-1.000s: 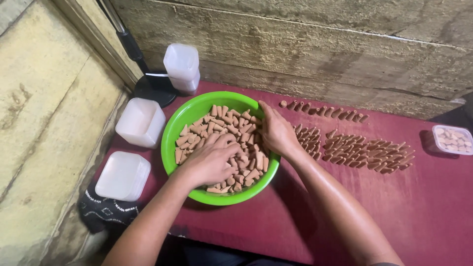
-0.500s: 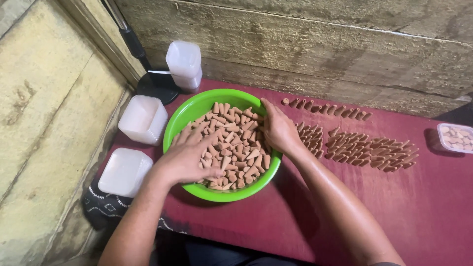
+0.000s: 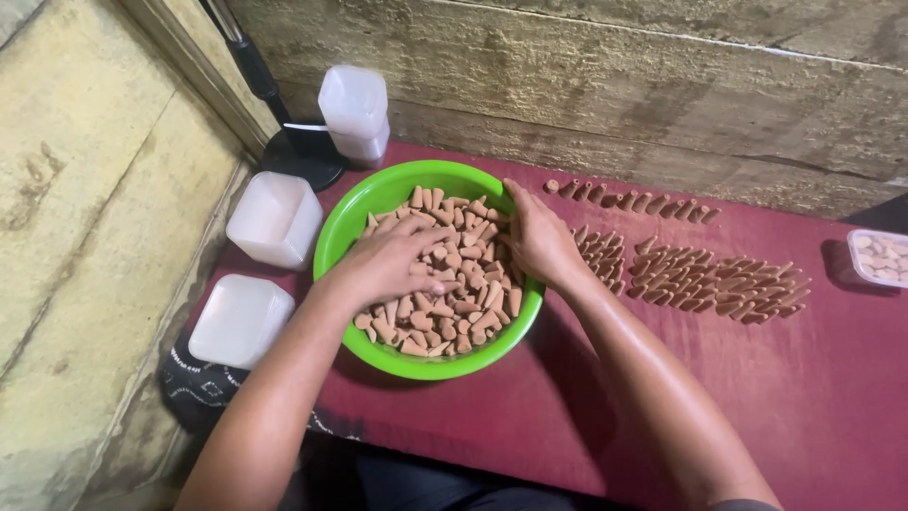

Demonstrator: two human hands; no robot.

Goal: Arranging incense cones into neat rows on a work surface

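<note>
Head view showed your left hand [image 3: 383, 265] lying palm down on the heap of small tan cones [image 3: 445, 284], fingers spread and loosely curled into the pile, clamped on nothing I could make out. Your right hand [image 3: 537, 238] rested at the far right of the green bowl [image 3: 378, 194], fingers together along the rim and touching the cones there; whether it held any I could not tell. To sort well, you were best off raking lightly with open fingers so the tips did not snap. Beyond the bowl, rows of cones [image 3: 719, 284] lay on the maroon cloth [image 3: 832, 397] to your right, and white plastic tubs [image 3: 274, 220] stood to your left.
</note>
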